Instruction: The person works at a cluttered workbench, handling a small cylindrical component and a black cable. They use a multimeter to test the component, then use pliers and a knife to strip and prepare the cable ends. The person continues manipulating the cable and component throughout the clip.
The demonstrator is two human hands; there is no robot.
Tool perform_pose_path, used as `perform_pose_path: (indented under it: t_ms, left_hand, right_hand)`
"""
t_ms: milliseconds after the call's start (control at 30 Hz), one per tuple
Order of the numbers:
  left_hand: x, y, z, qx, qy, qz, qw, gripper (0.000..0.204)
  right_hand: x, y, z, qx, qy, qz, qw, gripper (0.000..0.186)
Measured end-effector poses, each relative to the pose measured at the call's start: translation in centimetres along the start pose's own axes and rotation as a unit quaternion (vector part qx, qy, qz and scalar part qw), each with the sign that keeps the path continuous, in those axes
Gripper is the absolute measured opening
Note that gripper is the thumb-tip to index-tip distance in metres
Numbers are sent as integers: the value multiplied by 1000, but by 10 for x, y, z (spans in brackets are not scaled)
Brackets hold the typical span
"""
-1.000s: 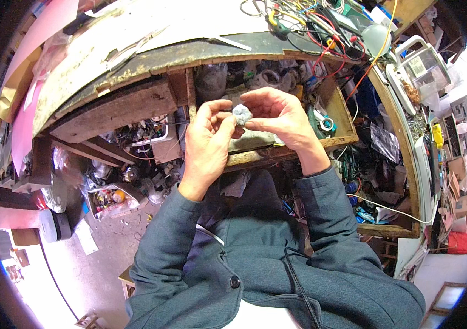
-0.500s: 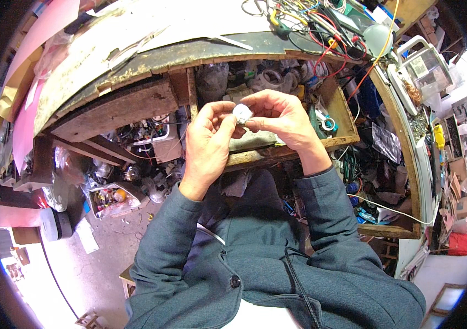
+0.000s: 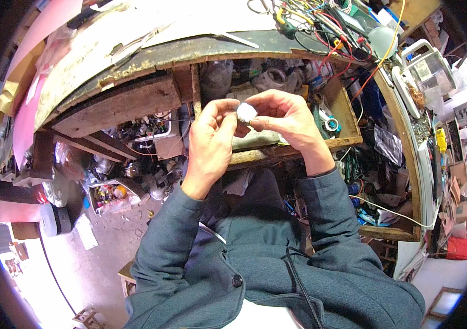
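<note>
A small whitish, roundish piece (image 3: 246, 113) is pinched between my two hands, over the open wooden drawer (image 3: 293, 155). Its exact kind is too small and overexposed to make out. My left hand (image 3: 211, 140) grips it from the left with thumb and forefinger, the other fingers curled behind. From the right, my right hand (image 3: 285, 120) holds it between thumb and forefinger. Below the hands, inside the drawer, lies a pale greenish flat thing (image 3: 255, 141), partly covered by them. Rolls of tape (image 3: 273, 80) and a clear plastic bag (image 3: 216, 78) fill the drawer's far part.
Beyond the drawer runs the worn bench top (image 3: 189, 27), with tangled test leads (image 3: 326, 33) at its right. A wooden drawer front (image 3: 118, 107) is at the left. On the floor stands a box of small parts (image 3: 114, 196). Cables and parts crowd the right-hand compartment (image 3: 381, 203).
The whitish piece has turned slightly between my fingers and shows a broader pale face. Both hands keep their pinch; the whole view has shifted a little.
</note>
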State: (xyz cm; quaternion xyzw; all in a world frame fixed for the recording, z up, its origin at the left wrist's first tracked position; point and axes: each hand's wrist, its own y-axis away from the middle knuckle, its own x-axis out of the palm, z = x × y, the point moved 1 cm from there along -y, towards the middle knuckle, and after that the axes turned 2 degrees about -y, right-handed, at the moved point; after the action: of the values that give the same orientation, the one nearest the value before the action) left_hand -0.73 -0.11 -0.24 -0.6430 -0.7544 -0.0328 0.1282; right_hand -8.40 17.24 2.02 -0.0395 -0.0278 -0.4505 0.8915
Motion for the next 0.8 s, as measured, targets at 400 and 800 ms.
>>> perform_pose_path:
  t_ms: [400, 800]
  left_hand:
    - [2, 4, -9, -9, -2, -7, 1000, 21]
    - [2, 0, -1, 2, -19, -15, 1000, 23]
  right_hand:
    - [2, 0, -2, -9, -18, 11, 1000, 35]
    - [2, -4, -5, -22, -58, 83, 995, 41]
